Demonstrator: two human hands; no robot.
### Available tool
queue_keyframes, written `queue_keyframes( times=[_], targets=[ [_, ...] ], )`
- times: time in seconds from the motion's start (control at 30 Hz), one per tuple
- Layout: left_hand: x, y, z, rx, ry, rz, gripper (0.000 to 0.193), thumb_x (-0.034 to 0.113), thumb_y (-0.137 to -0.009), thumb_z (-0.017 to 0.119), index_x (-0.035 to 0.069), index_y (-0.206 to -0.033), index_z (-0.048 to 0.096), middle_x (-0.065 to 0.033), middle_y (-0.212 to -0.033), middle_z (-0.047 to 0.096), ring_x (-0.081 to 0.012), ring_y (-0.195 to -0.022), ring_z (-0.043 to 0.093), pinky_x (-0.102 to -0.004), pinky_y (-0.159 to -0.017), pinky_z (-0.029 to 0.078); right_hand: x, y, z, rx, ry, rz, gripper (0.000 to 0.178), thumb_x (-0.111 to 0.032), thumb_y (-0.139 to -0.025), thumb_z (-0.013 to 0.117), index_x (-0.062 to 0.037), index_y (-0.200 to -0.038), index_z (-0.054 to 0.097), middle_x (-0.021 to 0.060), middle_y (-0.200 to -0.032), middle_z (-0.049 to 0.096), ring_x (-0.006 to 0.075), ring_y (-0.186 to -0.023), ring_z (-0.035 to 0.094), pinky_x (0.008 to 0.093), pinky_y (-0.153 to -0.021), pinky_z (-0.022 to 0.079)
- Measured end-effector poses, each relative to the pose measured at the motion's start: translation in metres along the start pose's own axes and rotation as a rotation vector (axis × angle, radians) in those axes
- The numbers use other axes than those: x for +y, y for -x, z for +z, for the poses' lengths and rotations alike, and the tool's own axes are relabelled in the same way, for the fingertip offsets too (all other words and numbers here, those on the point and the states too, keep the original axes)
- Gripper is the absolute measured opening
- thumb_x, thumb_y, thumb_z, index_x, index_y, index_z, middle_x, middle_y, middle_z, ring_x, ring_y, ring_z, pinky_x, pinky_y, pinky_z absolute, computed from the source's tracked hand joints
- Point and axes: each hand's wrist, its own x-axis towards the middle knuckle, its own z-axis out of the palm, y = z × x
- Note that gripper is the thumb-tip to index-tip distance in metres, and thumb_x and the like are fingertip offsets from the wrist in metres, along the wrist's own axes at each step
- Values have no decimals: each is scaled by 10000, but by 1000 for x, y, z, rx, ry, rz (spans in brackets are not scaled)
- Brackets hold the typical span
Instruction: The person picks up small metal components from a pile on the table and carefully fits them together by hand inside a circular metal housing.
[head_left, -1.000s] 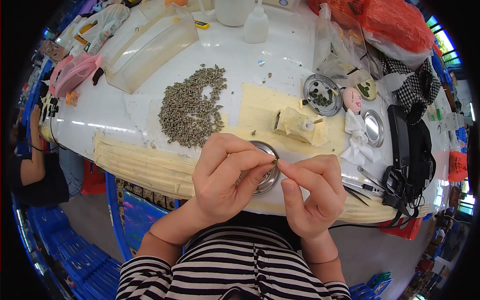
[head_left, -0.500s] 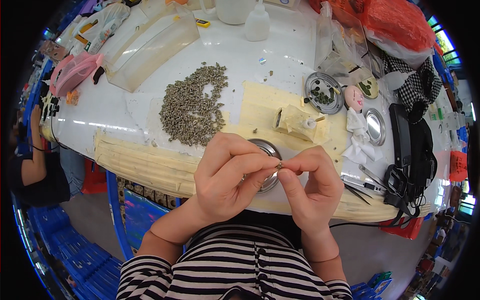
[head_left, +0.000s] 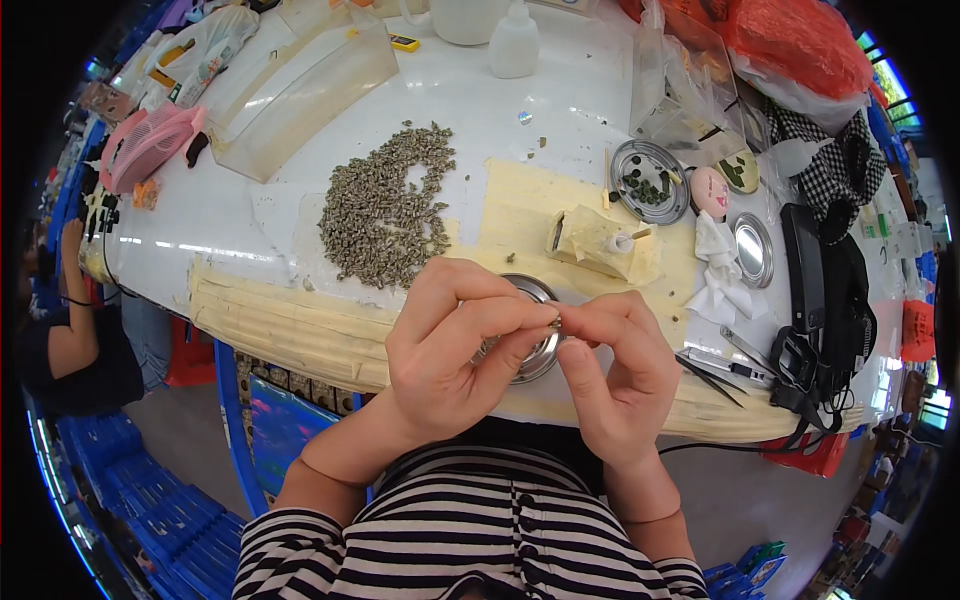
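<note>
My left hand (head_left: 455, 345) pinches a tiny metal part (head_left: 556, 321) between thumb and fingers, in front of my body. My right hand (head_left: 625, 375) meets it from the other side, its index fingertip against the part and its thumb a little lower, slightly apart. The fingertips cover most of the part. Beneath the hands lies a round steel dish (head_left: 545, 358), partly hidden by the left fingers. Beyond them a pile of small metal parts (head_left: 375, 215) spreads over the white table. Behind the right hand stands a block wrapped in yellowish tape (head_left: 590, 240) with a white nozzle-like piece on top.
A steel dish with dark green pieces (head_left: 648, 183), a pink oval object (head_left: 710, 192), a round metal lid (head_left: 752, 250) and crumpled tissue (head_left: 718, 265) lie right. Tweezers (head_left: 712, 378) rest near the front edge. A white squeeze bottle (head_left: 514, 45) stands behind. Another person (head_left: 75, 345) sits left.
My right index finger has risen slightly, widening the gap to its thumb. Both hands stay together at the part, and the left hand has hardly moved.
</note>
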Motion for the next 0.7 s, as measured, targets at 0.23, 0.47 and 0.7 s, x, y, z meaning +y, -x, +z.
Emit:
queue_keyframes(
  times=[0.23,0.47,0.7],
  targets=[
    [-2,-1,0,-12,-14,38,249,-30,-700,787,36,-930,715,-56,-862,632,-201,-766,587,-291,-634,457,0,1,-1,-45,-256,179,182,-47,-852,716,-3,-1029,720,50,-887,614,117,-779,514,234,-696,421],
    [-1,0,0,-13,-25,13,236,-20,-706,784,36,-925,715,-59,-857,623,-205,-762,585,-292,-636,452,0,1,-3,3,-123,85,176,-41,-856,710,-4,-1027,723,50,-881,612,119,-774,522,235,-686,421],
    [0,0,0,-8,-33,-3,226,-21,-713,781,35,-921,712,-59,-850,614,-206,-755,578,-292,-636,447,-1,1,-3,13,-81,50,194,-29,-844,714,-11,-1037,732,65,-872,628,141,-773,542,246,-687,437]
  ],
)
